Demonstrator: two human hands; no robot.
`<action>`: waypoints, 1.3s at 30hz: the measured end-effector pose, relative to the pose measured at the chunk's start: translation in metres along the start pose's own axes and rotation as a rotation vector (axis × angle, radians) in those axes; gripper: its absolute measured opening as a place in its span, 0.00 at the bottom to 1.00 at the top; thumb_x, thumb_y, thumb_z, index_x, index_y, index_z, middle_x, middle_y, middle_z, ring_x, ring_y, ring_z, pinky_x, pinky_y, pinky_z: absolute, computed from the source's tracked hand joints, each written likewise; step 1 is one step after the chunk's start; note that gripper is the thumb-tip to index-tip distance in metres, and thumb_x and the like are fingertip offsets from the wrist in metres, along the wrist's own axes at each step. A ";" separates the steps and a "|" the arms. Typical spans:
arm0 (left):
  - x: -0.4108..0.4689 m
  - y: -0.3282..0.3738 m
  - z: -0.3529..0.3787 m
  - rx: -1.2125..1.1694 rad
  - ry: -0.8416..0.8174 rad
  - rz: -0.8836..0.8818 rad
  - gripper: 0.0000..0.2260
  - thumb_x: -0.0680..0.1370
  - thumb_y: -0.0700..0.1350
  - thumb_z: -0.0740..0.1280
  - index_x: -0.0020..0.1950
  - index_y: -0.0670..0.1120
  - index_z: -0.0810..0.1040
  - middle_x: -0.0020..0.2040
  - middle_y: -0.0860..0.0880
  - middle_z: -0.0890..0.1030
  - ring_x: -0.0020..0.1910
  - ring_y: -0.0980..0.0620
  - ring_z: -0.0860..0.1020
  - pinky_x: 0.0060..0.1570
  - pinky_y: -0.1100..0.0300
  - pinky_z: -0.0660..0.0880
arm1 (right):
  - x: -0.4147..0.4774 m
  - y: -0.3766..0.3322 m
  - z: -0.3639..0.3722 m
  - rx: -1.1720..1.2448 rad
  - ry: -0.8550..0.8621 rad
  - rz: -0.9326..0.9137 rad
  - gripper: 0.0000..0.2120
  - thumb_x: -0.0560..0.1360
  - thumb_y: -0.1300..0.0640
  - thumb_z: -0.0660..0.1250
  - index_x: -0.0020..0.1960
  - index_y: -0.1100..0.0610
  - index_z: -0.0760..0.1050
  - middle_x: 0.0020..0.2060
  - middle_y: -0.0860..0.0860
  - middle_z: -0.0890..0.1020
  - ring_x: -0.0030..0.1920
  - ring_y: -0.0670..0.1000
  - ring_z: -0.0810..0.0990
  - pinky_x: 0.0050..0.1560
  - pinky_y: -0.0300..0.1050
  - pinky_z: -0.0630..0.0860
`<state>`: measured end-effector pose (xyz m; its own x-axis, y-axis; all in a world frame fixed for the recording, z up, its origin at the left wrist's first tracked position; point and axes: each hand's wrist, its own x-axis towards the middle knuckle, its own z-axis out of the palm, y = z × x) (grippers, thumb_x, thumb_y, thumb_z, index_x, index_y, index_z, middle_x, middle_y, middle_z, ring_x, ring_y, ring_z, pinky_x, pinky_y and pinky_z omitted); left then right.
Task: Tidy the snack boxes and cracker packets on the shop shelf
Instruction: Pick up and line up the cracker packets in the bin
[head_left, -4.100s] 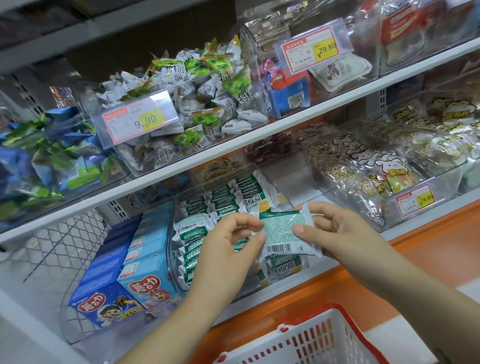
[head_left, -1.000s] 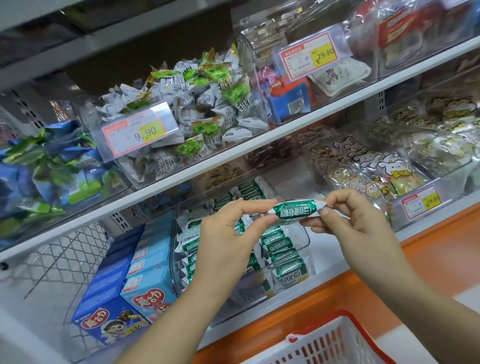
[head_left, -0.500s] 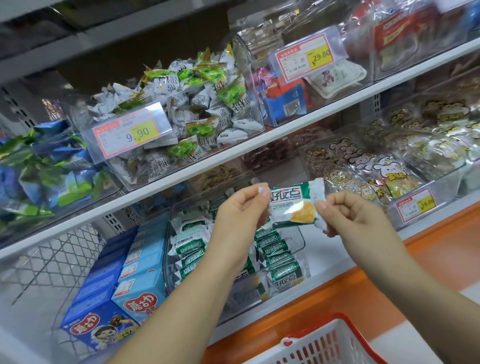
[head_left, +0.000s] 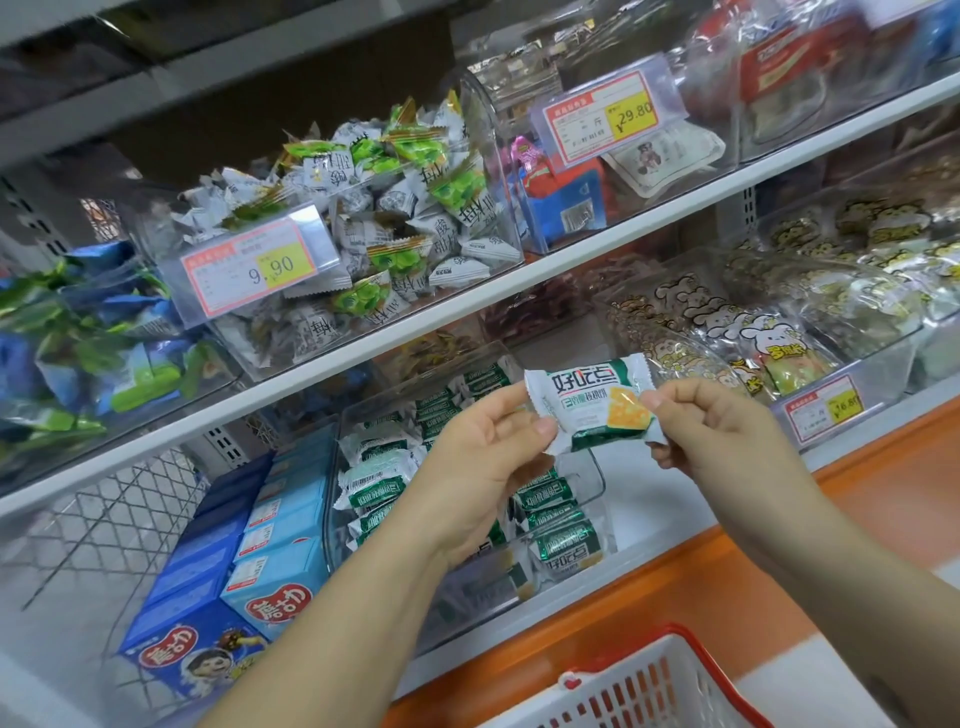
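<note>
I hold one cracker packet (head_left: 592, 402) up in front of the lower shelf (head_left: 641, 496), stretched flat between both hands. My left hand (head_left: 488, 457) pinches its crimped left edge, thumb on the printed face and the fingers curled behind. My right hand (head_left: 727, 431) pinches the right edge the same way, thumb tip on the front. The packet is a small, glossy square pillow of white film with a green band along the bottom and a yellow cracker printed at its right.

Just behind and below it, a clear hard-plastic bin (head_left: 597, 470) with rounded corners sits on the shelf. The other cracker packets (head_left: 563, 543) stand on edge inside in rows, green foil sides up. Touching the bin's left wall, the blue card snack boxes (head_left: 280, 577) lie in rows running from near to far, smooth and sharp-cornered. On the shelf above, another clear bin holds crinkled white and green sweets (head_left: 395, 208), with a price tag (head_left: 249, 273) on its front. Near me is a white lattice basket (head_left: 639, 691) with a red rim.
</note>
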<state>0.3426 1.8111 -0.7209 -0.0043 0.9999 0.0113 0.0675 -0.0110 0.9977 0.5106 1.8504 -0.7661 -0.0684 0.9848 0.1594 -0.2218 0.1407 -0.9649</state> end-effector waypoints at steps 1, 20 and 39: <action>0.000 0.000 -0.001 0.013 0.012 0.013 0.12 0.78 0.35 0.63 0.58 0.49 0.76 0.47 0.51 0.85 0.43 0.58 0.81 0.47 0.62 0.76 | 0.000 0.001 0.000 -0.002 -0.005 0.000 0.05 0.77 0.57 0.64 0.44 0.58 0.75 0.28 0.46 0.79 0.27 0.42 0.74 0.40 0.42 0.73; -0.008 -0.007 0.000 -0.170 0.148 0.008 0.12 0.76 0.31 0.64 0.50 0.45 0.81 0.39 0.51 0.84 0.42 0.57 0.81 0.51 0.64 0.79 | 0.000 -0.007 -0.002 0.154 -0.094 0.023 0.06 0.73 0.64 0.67 0.43 0.56 0.81 0.31 0.49 0.83 0.32 0.44 0.77 0.39 0.35 0.78; -0.003 -0.014 -0.004 0.112 0.226 0.035 0.05 0.79 0.43 0.64 0.48 0.48 0.79 0.30 0.56 0.78 0.31 0.59 0.78 0.45 0.60 0.75 | 0.003 -0.003 -0.007 0.235 -0.115 0.269 0.06 0.77 0.60 0.63 0.41 0.56 0.74 0.27 0.45 0.80 0.24 0.45 0.75 0.25 0.32 0.64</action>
<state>0.3380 1.8080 -0.7350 -0.2224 0.9722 0.0730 0.1817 -0.0322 0.9828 0.5183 1.8535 -0.7643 -0.2605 0.9637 -0.0579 -0.3972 -0.1616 -0.9034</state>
